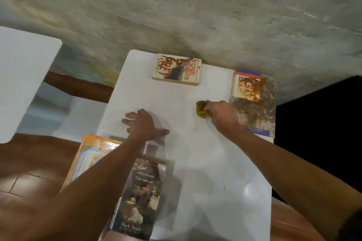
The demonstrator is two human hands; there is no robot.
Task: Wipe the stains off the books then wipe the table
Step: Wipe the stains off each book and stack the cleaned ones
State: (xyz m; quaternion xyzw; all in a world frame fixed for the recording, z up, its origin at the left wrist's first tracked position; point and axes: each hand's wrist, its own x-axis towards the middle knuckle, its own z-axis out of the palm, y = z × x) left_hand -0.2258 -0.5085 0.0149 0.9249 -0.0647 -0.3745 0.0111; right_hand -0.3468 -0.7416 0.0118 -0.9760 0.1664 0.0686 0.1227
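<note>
A white table (195, 152) stands against a rough grey wall (195, 6), and four books lie on it. At the far edge, near the middle, a paperback (176, 69) with "Michael Crichton" on its cover lies flat, its front marked with a dark smear. At the far right corner a larger book (254, 101) lies along the right edge, its cover heavily blotched with brown and orange stains. At the near left corner a book titled "The Adventures of Tom Sawyer" (141, 197) lies partly over another thing whose grey corner shows beyond it. Beside it, an orange-edged book (92, 154) overhangs the left edge of the table.

The right hand (221, 113) is clenched around a crumpled yellow cloth (201, 111), which it presses to the tabletop just left of the stained book at the far right corner. The left hand (143, 125) lies flat on the table toward the left edge, fingers spread and relaxed, holding nothing.

To the left, well apart from the table, stands a second white surface (25, 84) over a reddish-brown tiled floor (29, 172).
</note>
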